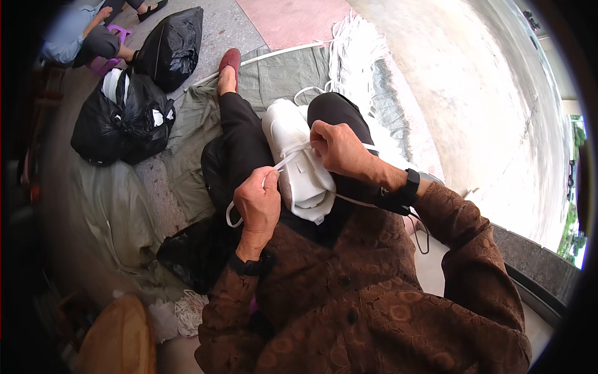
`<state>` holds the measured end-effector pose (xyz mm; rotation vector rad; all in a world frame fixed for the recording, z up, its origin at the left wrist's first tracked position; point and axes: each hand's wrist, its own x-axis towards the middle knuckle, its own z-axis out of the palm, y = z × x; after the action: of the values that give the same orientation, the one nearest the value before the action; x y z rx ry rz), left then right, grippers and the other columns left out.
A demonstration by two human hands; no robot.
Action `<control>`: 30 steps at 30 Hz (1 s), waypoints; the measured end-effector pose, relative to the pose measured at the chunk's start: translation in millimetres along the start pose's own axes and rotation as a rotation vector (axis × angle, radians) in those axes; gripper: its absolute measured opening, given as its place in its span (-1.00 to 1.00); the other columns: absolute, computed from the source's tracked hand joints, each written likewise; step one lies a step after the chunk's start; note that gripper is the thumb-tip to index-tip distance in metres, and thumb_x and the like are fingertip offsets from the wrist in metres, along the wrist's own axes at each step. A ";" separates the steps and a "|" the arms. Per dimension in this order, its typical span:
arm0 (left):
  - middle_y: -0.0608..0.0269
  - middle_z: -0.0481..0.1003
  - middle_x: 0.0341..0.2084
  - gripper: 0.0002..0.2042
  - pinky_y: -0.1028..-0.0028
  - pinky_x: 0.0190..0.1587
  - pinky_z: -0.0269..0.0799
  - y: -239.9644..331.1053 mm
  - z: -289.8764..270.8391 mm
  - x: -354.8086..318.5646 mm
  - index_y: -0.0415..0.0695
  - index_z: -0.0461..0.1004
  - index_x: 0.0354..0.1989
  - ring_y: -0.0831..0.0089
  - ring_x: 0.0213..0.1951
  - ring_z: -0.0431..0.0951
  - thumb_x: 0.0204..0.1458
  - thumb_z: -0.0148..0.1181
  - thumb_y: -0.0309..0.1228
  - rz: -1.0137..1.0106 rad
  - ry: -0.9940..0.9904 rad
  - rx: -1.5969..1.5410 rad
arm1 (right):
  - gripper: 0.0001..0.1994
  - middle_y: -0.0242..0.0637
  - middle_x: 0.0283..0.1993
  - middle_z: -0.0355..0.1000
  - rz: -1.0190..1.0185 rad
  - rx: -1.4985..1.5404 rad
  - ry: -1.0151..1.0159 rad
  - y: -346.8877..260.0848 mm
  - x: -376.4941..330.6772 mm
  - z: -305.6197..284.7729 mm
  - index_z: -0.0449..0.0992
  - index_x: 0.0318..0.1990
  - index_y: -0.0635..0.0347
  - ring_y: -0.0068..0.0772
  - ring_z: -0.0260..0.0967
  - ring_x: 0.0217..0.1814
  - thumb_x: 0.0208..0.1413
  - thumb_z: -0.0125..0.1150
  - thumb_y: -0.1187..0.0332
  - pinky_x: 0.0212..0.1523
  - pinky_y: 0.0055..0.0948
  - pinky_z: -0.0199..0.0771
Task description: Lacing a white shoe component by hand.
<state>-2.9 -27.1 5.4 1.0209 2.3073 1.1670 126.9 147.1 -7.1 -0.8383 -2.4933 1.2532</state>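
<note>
A white sneaker (306,181) rests on my lap between my thighs, its toe pointing away from me and its heel toward my body. White shoelace (285,160) crosses its upper. Left of the shoe, my left hand (257,198) is closed with the lace pinched between thumb and fingers, and a loop of lace hangs beside it. My right hand (339,147) is closed over the shoe's right side, pinching the other stretch of lace; its fingertips are partly hidden. Part of another white shoe seems to show behind the first.
A bundle of white laces (355,53) lies on the green-grey sheet (271,75) ahead. Black plastic bags (171,50) stand at the far left, near a seated person (75,34). A round wooden piece (119,340) and a heap of white cord (190,313) are at lower left.
</note>
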 end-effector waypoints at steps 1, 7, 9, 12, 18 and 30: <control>0.01 0.57 -0.54 -0.89 0.26 -0.41 0.46 0.6 1.7 4.8 -0.23 0.56 -0.37 0.07 -0.49 0.59 0.08 0.21 -0.44 -0.032 0.002 0.004 | -0.93 -0.05 -0.49 0.47 0.001 0.003 -0.005 -1.1 -0.5 0.9 0.41 -0.38 0.29 0.07 0.51 -0.38 -0.01 0.17 0.60 -0.38 -0.16 0.48; 0.04 0.55 -0.57 -0.93 0.16 -0.44 0.44 -11.6 18.2 12.5 -0.16 0.50 -0.38 0.00 -0.49 0.57 0.08 0.18 -0.44 0.146 0.063 0.146 | -0.89 -0.08 -0.47 0.47 -0.169 -0.196 0.073 -1.7 -2.7 1.3 0.37 -0.36 0.22 0.08 0.48 -0.41 -0.02 0.18 0.57 -0.44 -0.16 0.43; 0.04 0.54 -0.58 -0.93 0.15 -0.44 0.44 -13.7 21.1 14.6 -0.15 0.50 -0.40 0.00 -0.50 0.56 0.08 0.18 -0.44 0.175 0.085 0.166 | -0.89 -0.07 -0.47 0.46 -0.120 -0.207 0.089 -0.3 -4.1 4.1 0.37 -0.36 0.22 0.08 0.48 -0.40 -0.02 0.19 0.56 -0.45 -0.15 0.43; 0.05 0.53 -0.59 -0.93 0.14 -0.45 0.42 -13.4 24.5 13.6 -0.15 0.48 -0.41 0.00 -0.52 0.55 0.06 0.18 -0.44 0.205 0.117 0.181 | -0.90 -0.05 -0.48 0.47 -0.063 -0.199 0.079 -2.0 -9.2 5.0 0.40 -0.37 0.21 0.07 0.49 -0.40 -0.02 0.20 0.54 -0.44 -0.14 0.44; 0.03 0.52 -0.60 -0.93 0.13 -0.46 0.41 -7.8 24.7 9.0 -0.16 0.47 -0.43 -0.01 -0.53 0.54 0.03 0.20 -0.45 0.069 0.076 0.111 | -0.94 -0.01 -0.52 0.48 0.037 -0.132 0.125 -6.3 -10.4 5.7 0.45 -0.37 0.22 0.10 0.49 -0.43 0.04 0.21 0.51 -0.44 -0.12 0.44; -0.02 0.53 -0.65 -0.90 0.25 -0.45 0.46 -7.1 27.1 17.9 -0.26 0.56 -0.47 0.11 -0.56 0.59 -0.02 0.24 -0.48 -0.066 0.118 0.001 | -0.94 -0.01 -0.51 0.48 0.067 -0.112 0.162 -4.9 -11.2 6.4 0.45 -0.37 0.23 0.11 0.49 -0.42 0.04 0.23 0.50 -0.43 -0.11 0.44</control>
<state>-2.1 -1.9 -16.3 0.8912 2.4124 1.2311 131.4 134.1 -6.6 -1.0150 -2.4425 1.0281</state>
